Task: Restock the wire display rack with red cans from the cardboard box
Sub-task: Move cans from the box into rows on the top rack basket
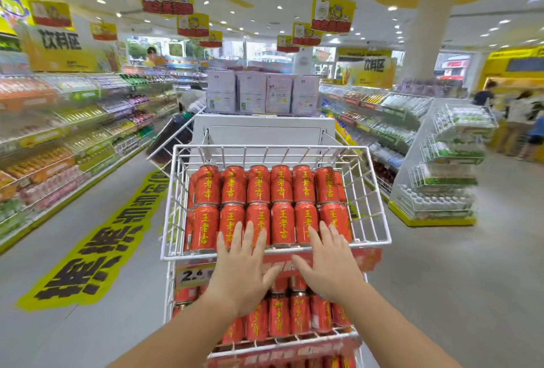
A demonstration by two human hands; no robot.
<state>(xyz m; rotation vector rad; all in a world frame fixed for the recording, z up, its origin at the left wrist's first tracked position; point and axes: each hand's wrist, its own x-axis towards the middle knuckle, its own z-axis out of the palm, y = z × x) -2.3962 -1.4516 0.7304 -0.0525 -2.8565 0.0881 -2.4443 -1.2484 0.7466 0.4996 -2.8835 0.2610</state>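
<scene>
A white wire display rack point(374, 191) stands in front of me, its top basket filled with two stacked rows of red cans point(282, 188) with yellow lettering. My left hand point(241, 270) and my right hand point(329, 264) are both flat with fingers spread, fingertips touching the front lower row of cans at the basket's front rim. Neither hand holds anything. A lower tier point(294, 338) holds more red cans point(300, 314), partly hidden by my hands. No cardboard box is in view.
A yellow price tag point(192, 275) hangs under the top basket. Shelves of drinks point(59, 147) line the aisle on the left, and a white wire rack of bottles point(441, 161) stands right. Pale boxes point(262, 92) sit behind the rack. People stand far right.
</scene>
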